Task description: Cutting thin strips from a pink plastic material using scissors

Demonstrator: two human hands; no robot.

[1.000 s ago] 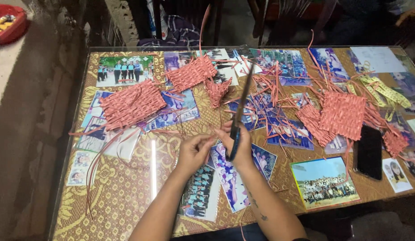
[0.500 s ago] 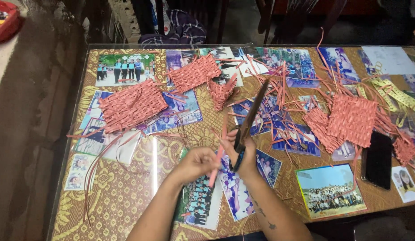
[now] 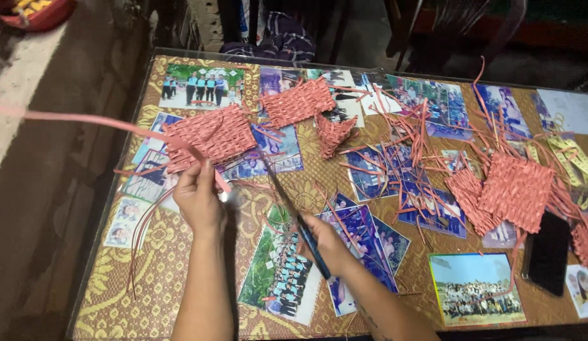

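Observation:
My left hand [image 3: 199,197] pinches a long pink strip [image 3: 110,124] that runs up and out to the left, over the table's left edge. My right hand [image 3: 327,243] grips a dark knife [image 3: 292,213] with a blue handle; its blade points up-left toward the left hand. Just above the left hand lies a woven pink mat [image 3: 210,135]. A second woven mat [image 3: 298,102] and a small folded piece [image 3: 335,133] lie further back.
The glass-topped table [image 3: 161,271] has photos under the glass over a gold patterned cloth. Loose pink strips [image 3: 420,145] and more woven mats [image 3: 515,189] cover the right side. A black phone [image 3: 548,252] lies near the right front. A low wall runs along the left.
My left hand moved left and up, pulling a long pink strip out to the left. The knife swung from pointing up-right to pointing up-left. The camera has come closer.

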